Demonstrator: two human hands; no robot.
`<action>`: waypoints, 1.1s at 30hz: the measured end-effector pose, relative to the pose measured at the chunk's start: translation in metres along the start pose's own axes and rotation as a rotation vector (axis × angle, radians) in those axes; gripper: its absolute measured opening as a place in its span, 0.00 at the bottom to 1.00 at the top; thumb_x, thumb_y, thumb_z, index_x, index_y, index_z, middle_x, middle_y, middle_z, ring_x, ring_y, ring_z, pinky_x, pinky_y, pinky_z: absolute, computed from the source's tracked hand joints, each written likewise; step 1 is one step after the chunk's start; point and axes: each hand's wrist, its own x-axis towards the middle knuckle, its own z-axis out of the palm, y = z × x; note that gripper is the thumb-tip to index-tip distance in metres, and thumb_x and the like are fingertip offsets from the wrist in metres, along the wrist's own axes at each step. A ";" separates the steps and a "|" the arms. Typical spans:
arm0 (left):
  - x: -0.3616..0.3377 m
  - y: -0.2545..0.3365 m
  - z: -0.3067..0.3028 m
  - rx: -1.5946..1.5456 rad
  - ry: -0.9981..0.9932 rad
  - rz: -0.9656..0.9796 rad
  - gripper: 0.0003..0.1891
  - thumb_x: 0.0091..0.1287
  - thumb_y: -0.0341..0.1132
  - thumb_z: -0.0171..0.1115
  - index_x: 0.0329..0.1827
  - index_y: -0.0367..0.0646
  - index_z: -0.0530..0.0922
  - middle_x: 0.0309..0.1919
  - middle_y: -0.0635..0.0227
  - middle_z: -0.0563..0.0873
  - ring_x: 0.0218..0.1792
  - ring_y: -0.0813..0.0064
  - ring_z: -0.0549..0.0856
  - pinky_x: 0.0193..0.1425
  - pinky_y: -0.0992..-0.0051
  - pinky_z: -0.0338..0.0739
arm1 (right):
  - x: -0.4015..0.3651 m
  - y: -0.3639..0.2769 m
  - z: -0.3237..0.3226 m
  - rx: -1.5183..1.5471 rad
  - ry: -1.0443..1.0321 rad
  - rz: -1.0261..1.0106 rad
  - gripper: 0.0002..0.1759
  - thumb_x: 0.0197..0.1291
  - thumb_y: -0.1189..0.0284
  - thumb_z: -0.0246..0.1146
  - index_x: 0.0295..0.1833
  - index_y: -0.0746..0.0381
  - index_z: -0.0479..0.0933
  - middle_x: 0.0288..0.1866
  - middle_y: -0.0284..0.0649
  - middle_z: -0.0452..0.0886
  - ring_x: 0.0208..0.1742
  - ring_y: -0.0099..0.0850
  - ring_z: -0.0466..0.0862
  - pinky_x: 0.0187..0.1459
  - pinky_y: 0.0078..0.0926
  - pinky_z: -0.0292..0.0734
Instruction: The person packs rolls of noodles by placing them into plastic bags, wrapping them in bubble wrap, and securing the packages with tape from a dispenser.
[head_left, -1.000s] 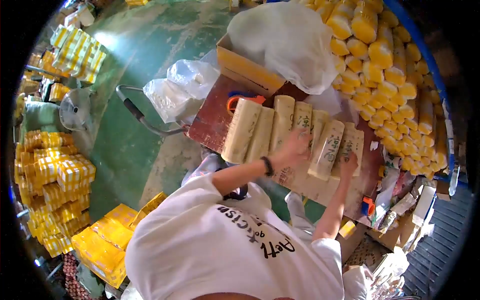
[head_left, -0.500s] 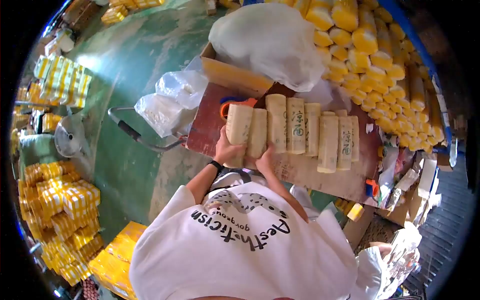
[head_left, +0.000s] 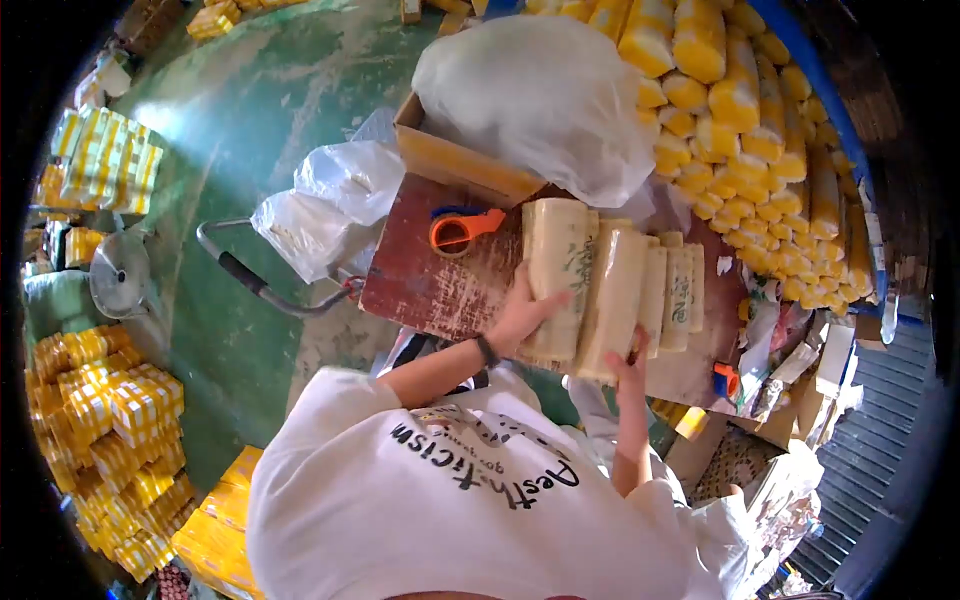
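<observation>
Cream-coloured wrapped packs with green writing stand in a row on a worn red-brown table (head_left: 425, 270). My left hand (head_left: 528, 315), a dark band at its wrist, is wrapped round the lower left side of the leftmost pack (head_left: 556, 270). Against the lower right end of the neighbouring pack (head_left: 612, 295) my right hand (head_left: 628, 375) presses with closed fingers. More packs (head_left: 680, 290) stand just to the right. An orange tape dispenser (head_left: 455, 233) lies at the table's back left.
Behind the packs are an open cardboard box (head_left: 465, 165) and a big translucent bag (head_left: 530, 100). Yellow-and-white rolls (head_left: 750, 130) are piled at the back right. A metal handle (head_left: 250, 275) juts out left. Another orange dispenser (head_left: 725, 380) lies at the right edge.
Both hands have moved right with the packs, which now stand close against the others. The tape dispenser at the left, partly covered before, is now in full view.
</observation>
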 end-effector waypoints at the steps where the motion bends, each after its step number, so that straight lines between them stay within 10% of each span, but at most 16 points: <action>1: 0.003 0.008 0.015 -0.029 0.029 0.015 0.38 0.55 0.37 0.70 0.65 0.34 0.57 0.55 0.55 0.74 0.55 0.62 0.75 0.57 0.65 0.73 | 0.012 -0.003 -0.005 -0.250 0.061 -0.158 0.36 0.47 0.73 0.69 0.64 0.57 0.64 0.54 0.40 0.76 0.55 0.35 0.77 0.53 0.32 0.76; 5: 0.055 -0.078 0.013 0.957 0.054 0.272 0.25 0.51 0.40 0.65 0.51 0.38 0.70 0.49 0.45 0.74 0.52 0.38 0.69 0.58 0.51 0.66 | 0.071 -0.003 -0.025 -0.800 -0.074 -0.054 0.36 0.47 0.71 0.70 0.63 0.58 0.65 0.61 0.47 0.70 0.61 0.44 0.72 0.59 0.41 0.71; 7: 0.067 -0.101 -0.005 0.885 -0.077 0.278 0.23 0.52 0.42 0.65 0.49 0.40 0.73 0.50 0.47 0.74 0.54 0.39 0.69 0.59 0.50 0.66 | 0.104 0.046 -0.037 -1.196 -0.082 -0.201 0.30 0.46 0.72 0.69 0.58 0.57 0.69 0.52 0.44 0.75 0.56 0.43 0.74 0.55 0.40 0.71; 13: 0.036 -0.074 -0.067 0.690 -0.164 0.009 0.18 0.60 0.43 0.64 0.48 0.41 0.79 0.36 0.56 0.83 0.38 0.63 0.82 0.46 0.70 0.76 | 0.079 -0.005 0.045 -1.110 -0.006 -0.729 0.19 0.53 0.73 0.66 0.52 0.62 0.74 0.52 0.45 0.76 0.56 0.47 0.74 0.56 0.42 0.71; 17: 0.008 -0.045 -0.135 0.386 0.003 -0.083 0.16 0.65 0.38 0.60 0.51 0.39 0.78 0.36 0.64 0.84 0.38 0.74 0.82 0.43 0.74 0.77 | 0.045 -0.020 0.146 -0.490 -0.401 -0.222 0.17 0.53 0.70 0.65 0.49 0.62 0.76 0.48 0.45 0.78 0.49 0.41 0.78 0.54 0.37 0.73; 22: -0.042 -0.003 -0.215 0.125 0.353 -0.136 0.13 0.69 0.36 0.57 0.53 0.39 0.77 0.42 0.70 0.83 0.42 0.80 0.81 0.44 0.78 0.76 | 0.023 -0.030 0.243 -0.810 -1.207 -0.542 0.19 0.57 0.68 0.63 0.53 0.62 0.75 0.51 0.46 0.78 0.51 0.43 0.79 0.54 0.34 0.74; 29: -0.076 0.011 -0.309 -0.091 0.701 0.105 0.11 0.67 0.35 0.60 0.48 0.40 0.77 0.38 0.72 0.83 0.37 0.83 0.79 0.40 0.80 0.75 | 0.029 -0.046 0.344 -0.702 -1.461 -0.394 0.20 0.55 0.68 0.65 0.53 0.64 0.74 0.51 0.46 0.77 0.51 0.40 0.79 0.53 0.31 0.75; 33: -0.056 0.044 -0.376 0.043 0.694 0.236 0.11 0.67 0.35 0.60 0.47 0.39 0.78 0.36 0.72 0.84 0.36 0.83 0.80 0.37 0.81 0.74 | 0.051 0.007 0.427 -0.557 -1.234 -0.320 0.26 0.51 0.67 0.68 0.54 0.66 0.73 0.53 0.49 0.75 0.55 0.45 0.76 0.53 0.36 0.74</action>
